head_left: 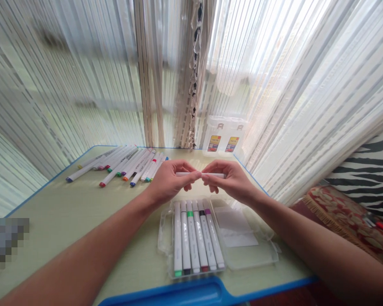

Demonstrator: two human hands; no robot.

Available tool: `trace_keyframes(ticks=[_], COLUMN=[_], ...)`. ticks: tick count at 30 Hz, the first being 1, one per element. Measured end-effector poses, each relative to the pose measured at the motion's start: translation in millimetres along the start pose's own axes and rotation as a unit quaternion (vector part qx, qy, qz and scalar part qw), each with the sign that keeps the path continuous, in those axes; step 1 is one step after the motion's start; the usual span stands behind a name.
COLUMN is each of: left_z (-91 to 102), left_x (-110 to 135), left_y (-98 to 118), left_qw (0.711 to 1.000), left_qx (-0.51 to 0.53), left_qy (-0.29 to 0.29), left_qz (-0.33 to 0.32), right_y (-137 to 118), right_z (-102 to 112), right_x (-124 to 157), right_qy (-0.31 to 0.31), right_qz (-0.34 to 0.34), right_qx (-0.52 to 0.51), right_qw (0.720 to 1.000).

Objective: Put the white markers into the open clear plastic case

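Both hands hold one white marker (200, 174) level above the table. My left hand (172, 180) pinches its left end and my right hand (230, 178) pinches its right end. Right below them lies an open clear plastic case (261, 255) with several white markers (196, 238) side by side in its left half. Their coloured ends show green, black, red and purple. The right half of the case holds only a pale sheet.
A row of several loose markers (121, 165) lies at the far left of the pale green table (67, 212) with a blue edge. A clear plastic box (225, 136) stands by the sheer curtains. A zebra-striped cushion (367, 170) and a red patterned cloth (347, 221) are at right.
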State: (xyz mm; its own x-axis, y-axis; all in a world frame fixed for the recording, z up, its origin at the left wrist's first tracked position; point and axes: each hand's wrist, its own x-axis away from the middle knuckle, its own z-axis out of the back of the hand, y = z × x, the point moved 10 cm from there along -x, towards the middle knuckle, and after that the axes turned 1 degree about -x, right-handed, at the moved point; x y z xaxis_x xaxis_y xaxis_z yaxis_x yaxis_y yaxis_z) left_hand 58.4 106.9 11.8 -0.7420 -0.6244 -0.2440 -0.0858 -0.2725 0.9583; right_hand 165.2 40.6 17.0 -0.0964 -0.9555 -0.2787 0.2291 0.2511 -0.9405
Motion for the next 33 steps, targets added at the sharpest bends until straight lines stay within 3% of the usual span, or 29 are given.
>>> trace_keyframes(ticks=[9,13,24,33], left_z=[-7.7,-4.0,5.2,13.9], left_x=[0.4,-0.9,0.1,-2.0], left_y=[-1.9,-6.2,2.8,0.9], left_qw=[0.999,1.000,1.000,0.999], left_qx=[0.022,0.008,0.023,0.015], left_qy=[-0.039,-0.020,0.015,0.035], left_qz=[0.000,0.007,-0.006,-0.015], right_y=[2.7,2.9,7.6,7.7], right_z=[4.6,2.5,18.1,8.7], right_x=[-0.8,-2.1,-3.0,-4.0], right_qy=[0.016,0.005,0.050,-0.018], right_qz=[-0.010,-0.009,-0.009,-0.009], right_qx=[0.016,0.001,-0.025,-0.089], right_qw=[1.000,1.000,0.998,0.996])
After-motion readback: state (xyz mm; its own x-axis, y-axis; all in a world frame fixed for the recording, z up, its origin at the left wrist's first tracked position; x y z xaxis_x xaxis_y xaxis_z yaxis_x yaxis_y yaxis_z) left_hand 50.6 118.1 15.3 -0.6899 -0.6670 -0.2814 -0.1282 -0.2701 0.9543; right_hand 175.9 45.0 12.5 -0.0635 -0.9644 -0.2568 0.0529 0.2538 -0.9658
